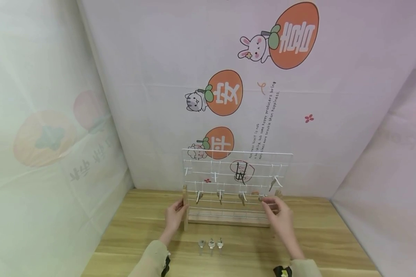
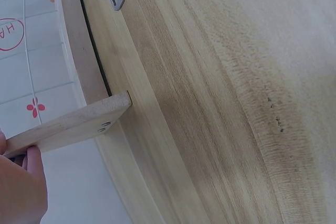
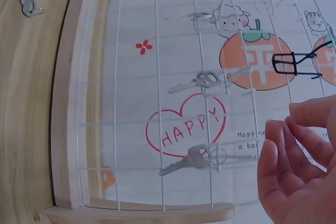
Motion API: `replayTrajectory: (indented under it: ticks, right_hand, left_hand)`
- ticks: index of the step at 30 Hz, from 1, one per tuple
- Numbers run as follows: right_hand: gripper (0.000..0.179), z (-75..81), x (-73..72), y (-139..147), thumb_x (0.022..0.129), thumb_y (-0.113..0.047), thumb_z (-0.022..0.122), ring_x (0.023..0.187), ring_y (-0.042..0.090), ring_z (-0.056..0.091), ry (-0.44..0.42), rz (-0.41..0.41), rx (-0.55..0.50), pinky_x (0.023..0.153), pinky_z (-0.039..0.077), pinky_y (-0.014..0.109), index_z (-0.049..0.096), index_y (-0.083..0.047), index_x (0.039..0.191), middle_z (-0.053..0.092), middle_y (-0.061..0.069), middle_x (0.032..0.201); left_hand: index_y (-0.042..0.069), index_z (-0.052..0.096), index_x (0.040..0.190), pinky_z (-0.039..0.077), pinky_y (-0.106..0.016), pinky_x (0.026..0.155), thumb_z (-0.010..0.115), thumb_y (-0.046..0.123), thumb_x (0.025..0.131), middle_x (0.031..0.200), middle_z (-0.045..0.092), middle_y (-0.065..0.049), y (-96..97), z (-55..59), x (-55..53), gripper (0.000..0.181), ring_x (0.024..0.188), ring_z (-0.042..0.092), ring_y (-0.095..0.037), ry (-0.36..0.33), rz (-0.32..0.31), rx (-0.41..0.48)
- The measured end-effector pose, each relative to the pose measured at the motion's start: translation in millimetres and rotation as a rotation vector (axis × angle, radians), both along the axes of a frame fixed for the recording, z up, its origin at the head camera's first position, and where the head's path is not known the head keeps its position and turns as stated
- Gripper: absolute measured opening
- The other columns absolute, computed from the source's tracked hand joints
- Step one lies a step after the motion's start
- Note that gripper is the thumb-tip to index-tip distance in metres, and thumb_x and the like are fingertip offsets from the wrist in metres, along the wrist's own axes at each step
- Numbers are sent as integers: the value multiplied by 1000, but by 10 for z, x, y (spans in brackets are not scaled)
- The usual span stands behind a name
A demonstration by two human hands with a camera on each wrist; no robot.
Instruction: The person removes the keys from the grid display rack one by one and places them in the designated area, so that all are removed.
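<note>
A white wire grid rack (image 1: 237, 152) on a wooden stand is in front of me. My left hand (image 1: 175, 215) grips its left wooden post (image 1: 185, 207), thumb and fingers on either side, as the left wrist view also shows. My right hand (image 1: 280, 219) is at the lower right of the grid, its fingertips close beside the rightmost lower key (image 3: 191, 160), which hangs by its ring from a white hook. Nothing shows between the bent fingers of the right hand (image 3: 299, 166). More keys hang along the lower row, including a middle key (image 1: 242, 198); another key (image 1: 272, 183) hangs higher right.
Three keys lie in a row on the wooden table (image 1: 142, 215) before the stand, one of them a middle key (image 1: 211, 244). A black wire hook (image 1: 240, 172) sits on the upper grid, near a white hook (image 1: 214, 177). Printed cloth walls (image 1: 159, 115) enclose the table.
</note>
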State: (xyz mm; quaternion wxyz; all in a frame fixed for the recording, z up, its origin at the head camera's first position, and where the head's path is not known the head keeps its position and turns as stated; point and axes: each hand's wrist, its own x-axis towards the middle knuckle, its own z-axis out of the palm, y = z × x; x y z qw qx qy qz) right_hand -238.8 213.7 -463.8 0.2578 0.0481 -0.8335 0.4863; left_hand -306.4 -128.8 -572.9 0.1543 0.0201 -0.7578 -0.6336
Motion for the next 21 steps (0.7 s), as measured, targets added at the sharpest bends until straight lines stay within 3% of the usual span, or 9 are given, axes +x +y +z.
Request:
replayTrajectory:
  ticks: [8,16,21]
  right_hand:
    - [16,106,-123,132,91,-2,69,73,-12,57,50,-74,-34,64,51,1,68,4,106,72,23,101]
    - [19,156,-283,283,93,-6,66,71,-14,54,20,-131,-56,62,50,1,66,5,109,70,24,106]
    - [20,170,-378,348,92,-7,68,70,-18,52,79,-179,-39,59,48,0,67,4,108,72,24,102]
  left_hand:
    - [-11,59,127,60,-35,95,68,5,92,125,64,-31,-2,-8,14,39,116,65,-42,-7,0,13]
    - [-11,59,127,60,-36,94,68,6,92,126,63,-31,3,-8,-1,40,116,65,-43,3,-3,4]
    - [-10,58,128,60,-38,95,69,8,92,126,63,-31,9,2,0,41,116,65,-43,4,-5,12]
